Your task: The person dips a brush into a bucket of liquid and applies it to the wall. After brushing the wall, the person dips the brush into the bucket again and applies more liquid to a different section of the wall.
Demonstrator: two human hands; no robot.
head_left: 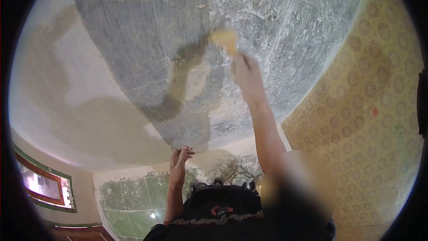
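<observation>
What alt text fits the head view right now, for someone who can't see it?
The right hand presses a yellowish tool against a grey scraped ceiling. The left hand is raised, fingers touching the ceiling's pale edge. Patterned yellow wallpaper covers the wall at right.

The brush [224,39] just above the right hand [246,75] is pale yellow-tan. The ceiling [147,31] around that hand is grey, streaked and flecked with white, with a darker wet smear to its left. Above the left hand [179,158] the ceiling turns cream. The wallpaper [370,107] to the right of the right hand is yellow with rows of round brownish medallions. Below the left hand, the wall [133,196] is greenish with white lines.
</observation>
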